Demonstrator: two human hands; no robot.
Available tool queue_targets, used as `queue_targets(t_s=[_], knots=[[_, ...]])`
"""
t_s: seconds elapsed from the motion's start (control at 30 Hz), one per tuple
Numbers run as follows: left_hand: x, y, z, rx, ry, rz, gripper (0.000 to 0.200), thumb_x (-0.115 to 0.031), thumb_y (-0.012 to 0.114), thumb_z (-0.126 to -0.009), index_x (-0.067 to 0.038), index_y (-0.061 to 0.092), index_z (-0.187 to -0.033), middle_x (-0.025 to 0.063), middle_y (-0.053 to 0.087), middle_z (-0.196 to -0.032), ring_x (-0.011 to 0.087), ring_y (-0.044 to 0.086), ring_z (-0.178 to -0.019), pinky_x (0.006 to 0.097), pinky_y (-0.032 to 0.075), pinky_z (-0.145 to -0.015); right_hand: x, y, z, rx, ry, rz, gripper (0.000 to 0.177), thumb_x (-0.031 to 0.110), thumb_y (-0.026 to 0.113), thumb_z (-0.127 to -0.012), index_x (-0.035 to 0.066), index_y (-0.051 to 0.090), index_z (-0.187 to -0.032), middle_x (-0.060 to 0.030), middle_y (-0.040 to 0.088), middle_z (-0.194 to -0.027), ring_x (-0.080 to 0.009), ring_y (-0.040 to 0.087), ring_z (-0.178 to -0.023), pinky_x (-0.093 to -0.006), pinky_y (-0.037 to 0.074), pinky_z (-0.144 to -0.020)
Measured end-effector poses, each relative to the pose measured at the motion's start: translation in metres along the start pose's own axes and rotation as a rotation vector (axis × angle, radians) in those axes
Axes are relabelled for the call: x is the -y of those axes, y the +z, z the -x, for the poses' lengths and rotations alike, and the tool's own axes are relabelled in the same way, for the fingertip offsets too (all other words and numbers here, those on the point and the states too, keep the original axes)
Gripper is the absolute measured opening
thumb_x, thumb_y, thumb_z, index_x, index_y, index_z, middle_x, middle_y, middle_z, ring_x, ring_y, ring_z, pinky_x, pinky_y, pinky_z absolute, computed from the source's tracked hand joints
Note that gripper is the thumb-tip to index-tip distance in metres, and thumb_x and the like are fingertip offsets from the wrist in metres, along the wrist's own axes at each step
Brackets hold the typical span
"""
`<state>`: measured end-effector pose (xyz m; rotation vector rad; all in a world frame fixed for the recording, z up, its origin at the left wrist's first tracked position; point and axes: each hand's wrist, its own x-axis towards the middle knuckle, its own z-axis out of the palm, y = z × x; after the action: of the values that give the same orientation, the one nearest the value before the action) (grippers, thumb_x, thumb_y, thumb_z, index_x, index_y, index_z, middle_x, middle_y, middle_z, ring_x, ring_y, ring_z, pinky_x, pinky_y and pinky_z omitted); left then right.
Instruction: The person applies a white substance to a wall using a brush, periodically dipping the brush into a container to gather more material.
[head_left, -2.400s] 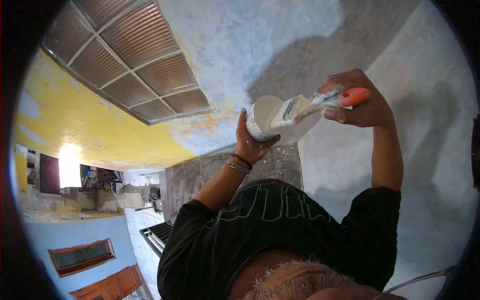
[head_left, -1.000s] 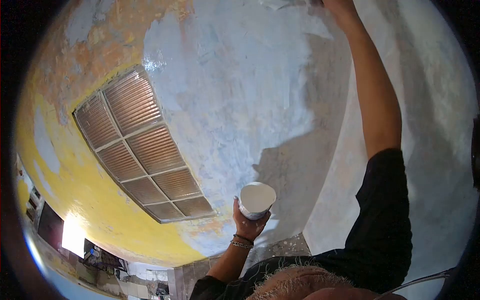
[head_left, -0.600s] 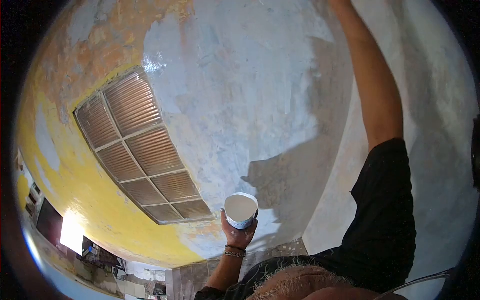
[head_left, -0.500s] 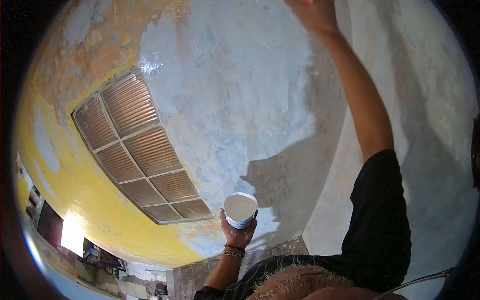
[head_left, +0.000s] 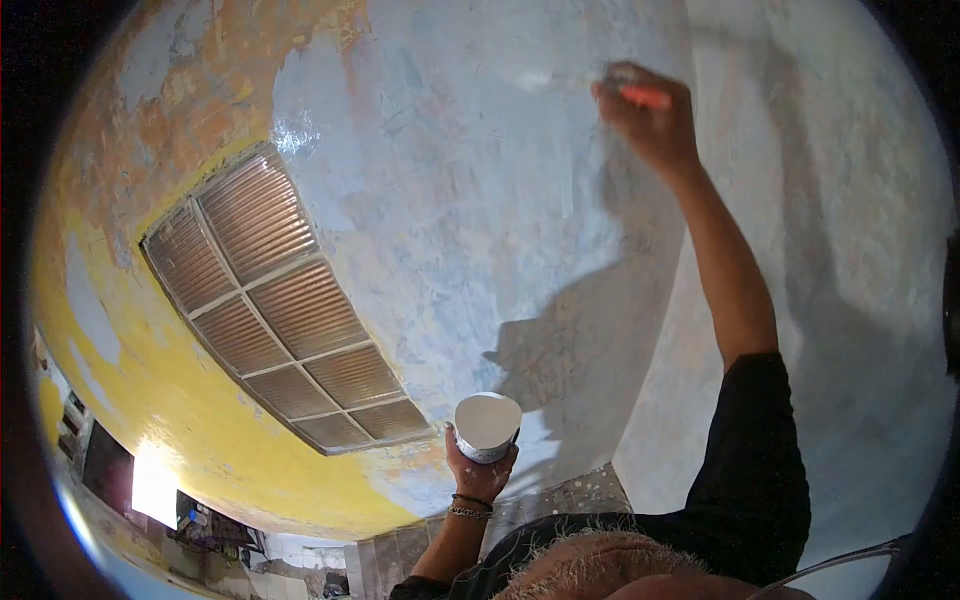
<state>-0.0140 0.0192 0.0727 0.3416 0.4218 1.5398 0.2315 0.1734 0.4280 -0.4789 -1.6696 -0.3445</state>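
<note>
My right hand (head_left: 650,125) is raised high against the pale blue-grey wall (head_left: 470,210), gripping an orange-handled paintbrush (head_left: 600,88) whose bristles press on the wall to the left of the hand. My left hand (head_left: 480,475) is lower down, near my chest, closed around a small white paint cup (head_left: 487,425) held upright. A bracelet circles the left wrist. My black sleeve covers the right upper arm.
A ribbed glass-block window (head_left: 280,310) in a grid frame sits left of the painted patch. Yellow and orange old paint (head_left: 150,400) surrounds it. A wall corner (head_left: 660,330) runs down beside my right arm. A tiled room with a lit opening lies at bottom left.
My right hand has come down from the top edge of the view, drawing the brush along the wall. The cup in my left hand has stayed almost still.
</note>
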Motion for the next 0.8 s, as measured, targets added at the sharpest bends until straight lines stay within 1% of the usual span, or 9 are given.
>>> queue_targets(t_s=[0.07, 0.17, 0.27, 0.33, 0.57, 0.63, 0.67, 0.73, 0.8], knots=[[-0.004, 0.007, 0.005, -0.017, 0.143, -0.208, 0.045, -0.043, 0.048, -0.082, -0.014, 0.046, -0.116, 0.0090, 0.052, -0.108, 0.0288, 0.054, -0.097, 0.0343, 0.054, -0.063, -0.006, -0.009, -0.035, -0.021, 0.084, 0.115, 0.013, 0.019, 0.064, -0.076, 0.006, 0.063, -0.079, -0.0091, 0.063, -0.068, -0.0178, 0.061, -0.058, -0.0298, 0.048, -0.055], [-0.010, 0.005, 0.009, -0.076, -0.027, 0.072, 0.044, -0.040, 0.048, -0.082, -0.014, 0.046, -0.117, 0.0080, 0.053, -0.108, 0.0274, 0.055, -0.097, 0.0340, 0.054, -0.064, -0.006, -0.014, -0.079, -0.146, 0.163, 0.184, 0.027, 0.030, 0.067, -0.075, 0.004, 0.063, -0.077, -0.0060, 0.063, -0.065, -0.0118, 0.058, -0.059, -0.0274, 0.046, -0.059], [-0.011, -0.002, 0.011, 0.031, 0.132, -0.118, 0.045, -0.043, 0.047, -0.082, -0.014, 0.047, -0.115, 0.0076, 0.054, -0.107, 0.0267, 0.055, -0.096, 0.0336, 0.054, -0.062, 0.015, -0.024, -0.107, -0.164, 0.262, -0.024, 0.014, 0.015, 0.061, -0.075, 0.002, 0.059, -0.069, -0.0027, 0.056, -0.056, -0.0107, 0.051, -0.050, -0.0285, 0.042, -0.046], [-0.014, -0.016, 0.005, 0.084, -0.129, 0.228, 0.046, -0.046, 0.048, -0.080, -0.014, 0.049, -0.114, 0.0083, 0.055, -0.104, 0.0260, 0.055, -0.097, 0.0332, 0.054, -0.065, 0.022, -0.029, -0.116, -0.316, 0.067, 0.111, 0.013, 0.013, 0.061, -0.075, 0.003, 0.059, -0.067, -0.0023, 0.056, -0.055, -0.0094, 0.051, -0.051, -0.0280, 0.041, -0.047], [-0.010, -0.004, 0.009, -0.074, -0.020, 0.134, 0.052, -0.051, 0.049, -0.078, -0.012, 0.050, -0.112, 0.0102, 0.056, -0.102, 0.0270, 0.054, -0.096, 0.0360, 0.052, -0.073, -0.022, -0.002, -0.090, -0.278, -0.057, 0.202, 0.016, 0.018, 0.065, -0.076, 0.003, 0.064, -0.081, -0.0066, 0.062, -0.066, -0.0119, 0.055, -0.059, -0.0275, 0.044, -0.055], [-0.004, 0.009, 0.015, -0.123, 0.334, -0.415, 0.050, -0.050, 0.049, -0.079, -0.012, 0.051, -0.111, 0.0102, 0.056, -0.103, 0.0265, 0.055, -0.093, 0.0384, 0.051, -0.075, -0.051, 0.011, -0.062, -0.264, -0.232, 0.291, 0.020, 0.024, 0.066, -0.075, 0.005, 0.063, -0.079, -0.0091, 0.063, -0.069, -0.0167, 0.060, -0.060, -0.0296, 0.048, -0.057], [-0.007, 0.008, 0.014, -0.120, 0.334, -0.416, 0.050, -0.050, 0.049, -0.079, -0.012, 0.051, -0.111, 0.0102, 0.056, -0.103, 0.0265, 0.055, -0.093, 0.0384, 0.051, -0.075, -0.047, 0.014, -0.045, -0.281, -0.357, 0.287, 0.016, 0.021, 0.065, -0.076, 0.006, 0.063, -0.079, -0.0097, 0.063, -0.070, -0.0196, 0.062, -0.059, -0.0304, 0.048, -0.055], [-0.015, 0.004, 0.013, -0.077, -0.052, 0.231, 0.045, -0.042, 0.052, -0.079, -0.011, 0.049, -0.113, 0.0095, 0.055, -0.102, 0.0248, 0.055, -0.092, 0.0388, 0.049, -0.080, -0.036, 0.012, -0.016, -0.260, -0.350, 0.252, 0.017, 0.022, 0.065, -0.076, 0.006, 0.063, -0.082, -0.0101, 0.063, -0.070, -0.0209, 0.061, -0.059, -0.0309, 0.048, -0.056], [-0.015, 0.007, 0.015, -0.087, -0.043, 0.208, 0.044, -0.039, 0.052, -0.080, -0.011, 0.048, -0.113, 0.0094, 0.055, -0.101, 0.0245, 0.055, -0.092, 0.0387, 0.049, -0.080, -0.035, 0.003, -0.010, -0.239, -0.343, 0.215, 0.019, 0.022, 0.065, -0.075, 0.006, 0.063, -0.085, -0.0105, 0.063, -0.071, -0.0221, 0.061, -0.060, -0.0314, 0.048, -0.056]])
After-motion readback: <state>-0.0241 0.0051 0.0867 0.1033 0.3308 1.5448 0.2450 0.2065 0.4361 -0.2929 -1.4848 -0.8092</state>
